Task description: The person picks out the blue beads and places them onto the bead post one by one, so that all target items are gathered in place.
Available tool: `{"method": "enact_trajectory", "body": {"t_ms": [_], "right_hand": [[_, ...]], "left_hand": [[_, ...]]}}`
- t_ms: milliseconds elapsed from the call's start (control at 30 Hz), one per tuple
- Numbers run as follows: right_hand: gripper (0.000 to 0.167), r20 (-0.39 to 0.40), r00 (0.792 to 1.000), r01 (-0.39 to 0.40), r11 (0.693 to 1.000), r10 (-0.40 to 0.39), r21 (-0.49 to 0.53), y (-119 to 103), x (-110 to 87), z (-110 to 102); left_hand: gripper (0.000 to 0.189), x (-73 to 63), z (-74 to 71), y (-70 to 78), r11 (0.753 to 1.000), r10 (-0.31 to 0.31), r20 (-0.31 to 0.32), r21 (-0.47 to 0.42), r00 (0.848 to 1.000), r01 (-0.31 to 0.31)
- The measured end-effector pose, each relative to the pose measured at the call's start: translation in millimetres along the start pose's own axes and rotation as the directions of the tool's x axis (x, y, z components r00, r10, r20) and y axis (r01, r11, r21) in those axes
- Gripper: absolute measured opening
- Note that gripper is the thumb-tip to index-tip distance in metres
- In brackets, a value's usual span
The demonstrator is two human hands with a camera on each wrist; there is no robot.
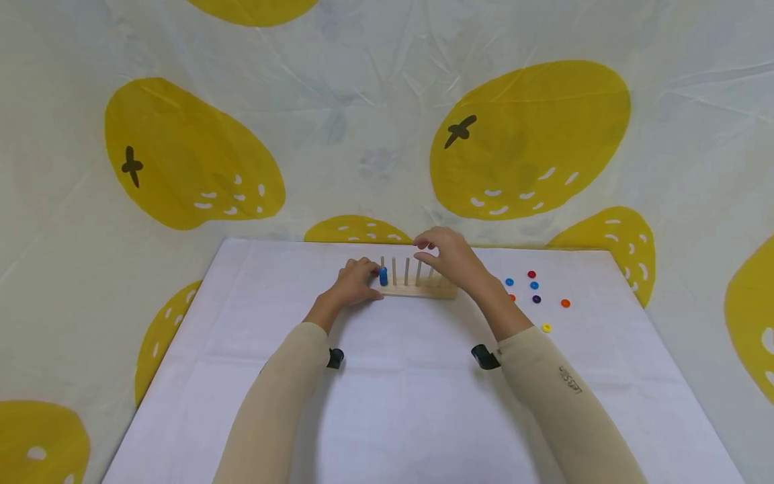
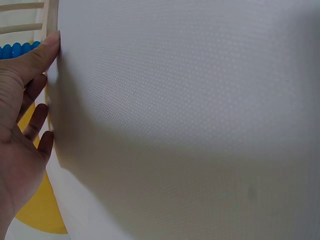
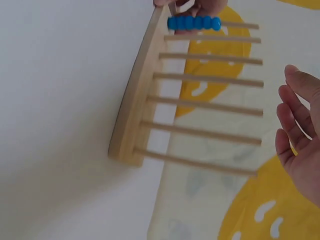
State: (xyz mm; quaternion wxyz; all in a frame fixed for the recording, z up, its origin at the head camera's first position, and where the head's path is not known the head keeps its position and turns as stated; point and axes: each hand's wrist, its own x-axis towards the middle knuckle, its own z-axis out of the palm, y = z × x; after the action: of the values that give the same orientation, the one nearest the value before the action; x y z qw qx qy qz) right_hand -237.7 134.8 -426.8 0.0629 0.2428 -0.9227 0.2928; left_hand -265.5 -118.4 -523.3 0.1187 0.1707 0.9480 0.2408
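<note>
A wooden peg rack (image 1: 417,291) stands on the white-covered table, with a row of thin upright pegs (image 3: 207,104). Blue beads (image 3: 194,23) are stacked on the peg at its left end; the other pegs are bare. My left hand (image 1: 353,282) grips that left end of the base, thumb (image 2: 46,49) at the front and fingers behind. Above the pegs toward the right is my right hand (image 1: 450,255), thumb and fingers apart and loosely bent. In the right wrist view the right hand (image 3: 302,120) holds nothing, a little beyond the peg tips.
Right of the rack lie several loose beads, among them a red bead (image 1: 531,274), a purple bead (image 1: 536,299), an orange bead (image 1: 565,303) and a yellow bead (image 1: 547,328). A cloth (image 1: 357,134) printed with yellow fruit hangs behind the table.
</note>
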Motion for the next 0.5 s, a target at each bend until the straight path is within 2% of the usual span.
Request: {"method": "enact_trajectory", "body": {"t_ms": [200, 367, 500], "right_hand": [[0.025, -0.094, 0.996, -0.004, 1.0, 0.004, 0.001, 22.3, -25.4, -18.4], [0.025, -0.171, 0.985, -0.002, 1.0, -0.002, -0.021, 50.3, -49.5, -30.9], [0.026, -0.186, 0.981, -0.068, 0.997, 0.059, -0.047, 77.6, -72.8, -41.8]], "left_hand": [[0.061, -0.7, -1.0, 0.5, 1.0, 0.005, -0.008, 0.001, 1.0, -0.005], [0.062, -0.4, -0.1, -0.2, 1.0, 0.0, -0.005, 0.008, 1.0, 0.001], [0.062, 0.7, 1.0, -0.8, 1.0, -0.002, -0.004, 0.009, 1.0, 0.002]]}}
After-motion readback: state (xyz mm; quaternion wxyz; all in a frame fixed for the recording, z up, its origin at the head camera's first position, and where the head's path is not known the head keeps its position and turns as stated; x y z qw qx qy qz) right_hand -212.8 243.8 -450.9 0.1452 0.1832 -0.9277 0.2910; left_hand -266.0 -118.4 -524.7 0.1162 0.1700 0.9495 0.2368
